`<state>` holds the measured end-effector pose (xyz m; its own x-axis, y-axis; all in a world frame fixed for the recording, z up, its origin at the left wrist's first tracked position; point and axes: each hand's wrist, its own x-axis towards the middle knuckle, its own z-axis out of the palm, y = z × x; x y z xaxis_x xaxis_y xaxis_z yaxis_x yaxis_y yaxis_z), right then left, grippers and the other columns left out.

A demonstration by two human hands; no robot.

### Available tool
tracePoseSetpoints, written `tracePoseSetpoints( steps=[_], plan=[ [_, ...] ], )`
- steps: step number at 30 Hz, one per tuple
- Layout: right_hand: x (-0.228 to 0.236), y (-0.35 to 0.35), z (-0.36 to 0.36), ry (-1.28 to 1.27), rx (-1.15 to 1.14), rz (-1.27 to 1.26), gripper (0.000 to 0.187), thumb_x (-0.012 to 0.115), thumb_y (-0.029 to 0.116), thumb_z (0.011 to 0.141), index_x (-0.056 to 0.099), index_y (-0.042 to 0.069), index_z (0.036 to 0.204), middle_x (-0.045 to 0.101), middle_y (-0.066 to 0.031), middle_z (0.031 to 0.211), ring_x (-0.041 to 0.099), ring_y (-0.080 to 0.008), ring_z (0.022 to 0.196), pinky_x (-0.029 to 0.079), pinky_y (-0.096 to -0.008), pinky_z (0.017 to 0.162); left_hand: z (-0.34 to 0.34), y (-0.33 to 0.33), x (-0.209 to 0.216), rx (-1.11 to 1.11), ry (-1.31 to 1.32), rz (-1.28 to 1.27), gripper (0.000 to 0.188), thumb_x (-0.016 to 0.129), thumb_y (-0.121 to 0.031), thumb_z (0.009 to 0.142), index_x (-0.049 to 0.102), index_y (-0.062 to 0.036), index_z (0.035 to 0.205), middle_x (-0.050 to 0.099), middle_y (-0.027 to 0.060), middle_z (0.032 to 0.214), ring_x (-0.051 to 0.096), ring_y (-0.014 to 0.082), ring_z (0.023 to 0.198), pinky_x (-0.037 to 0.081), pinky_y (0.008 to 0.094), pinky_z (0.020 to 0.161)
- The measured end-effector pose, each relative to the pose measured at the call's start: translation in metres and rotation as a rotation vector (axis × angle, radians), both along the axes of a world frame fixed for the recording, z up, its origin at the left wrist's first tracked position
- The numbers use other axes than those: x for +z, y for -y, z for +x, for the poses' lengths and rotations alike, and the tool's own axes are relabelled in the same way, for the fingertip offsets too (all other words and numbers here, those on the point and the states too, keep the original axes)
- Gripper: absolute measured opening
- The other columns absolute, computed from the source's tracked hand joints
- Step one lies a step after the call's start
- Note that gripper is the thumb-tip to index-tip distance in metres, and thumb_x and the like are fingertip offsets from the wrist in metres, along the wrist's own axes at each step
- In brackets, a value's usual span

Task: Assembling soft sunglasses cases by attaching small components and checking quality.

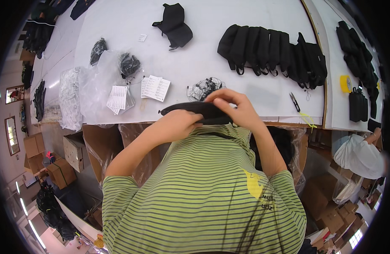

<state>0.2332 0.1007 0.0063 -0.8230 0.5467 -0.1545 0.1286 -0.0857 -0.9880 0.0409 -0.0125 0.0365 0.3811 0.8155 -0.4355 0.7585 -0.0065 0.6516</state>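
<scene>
Close to my body, at the table's near edge, I hold a small black fabric pouch [208, 112]. My left hand [178, 125] is closed on its left and lower side, with the fingertips bent over the cloth. At the upper right end of the pouch, my right hand [237, 108] grips with curled fingers and thumb; part of the pouch is hidden behind it. Just beyond the pouch lies a tangle of thin dark tag strings [206, 86]. White printed tags [156, 88] are fanned out to the left, beside another stack of tags [118, 98].
A row of black pouches [262, 47] stands at the right, and one flattened black piece [174, 26] lies farther back. Small scissors [295, 101] with a yellow cord are near the right edge. Clear plastic bags [97, 80] lie left. Another person [360, 154] works at far right.
</scene>
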Motion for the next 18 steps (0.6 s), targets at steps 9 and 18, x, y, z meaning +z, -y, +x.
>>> tracePoseSetpoints(
  steps=[9, 18],
  plan=[
    [-0.039, 0.012, 0.032, 0.215, 0.135, -0.248, 0.052, 0.073, 0.029, 0.080, 0.057, 0.002, 0.121, 0.063, -0.0102, 0.105, 0.059, -0.0160, 0.090, 0.045, -0.0286, 0.083, -0.033, 0.006, -0.009, 0.453, 0.403, -0.005, 0.030, 0.052, -0.016, 0.094, 0.058, 0.0062, 0.112, 0.041, 0.0121, 0.134, 0.048, 0.0264, 0.114, 0.037, 0.0336, 0.098],
    [-0.018, -0.014, 0.053, -0.490, -0.685, -0.968, 0.040, 0.056, 0.027, 0.093, 0.052, 0.006, 0.126, 0.064, -0.0077, 0.092, 0.050, -0.0090, 0.058, 0.041, -0.0197, 0.060, -0.053, 0.020, -0.021, 0.722, 0.323, -0.195, 0.029, 0.069, -0.021, 0.082, 0.058, 0.0016, 0.096, 0.064, 0.0055, 0.081, 0.056, 0.0142, 0.075, 0.045, 0.0278, 0.070]
  ],
)
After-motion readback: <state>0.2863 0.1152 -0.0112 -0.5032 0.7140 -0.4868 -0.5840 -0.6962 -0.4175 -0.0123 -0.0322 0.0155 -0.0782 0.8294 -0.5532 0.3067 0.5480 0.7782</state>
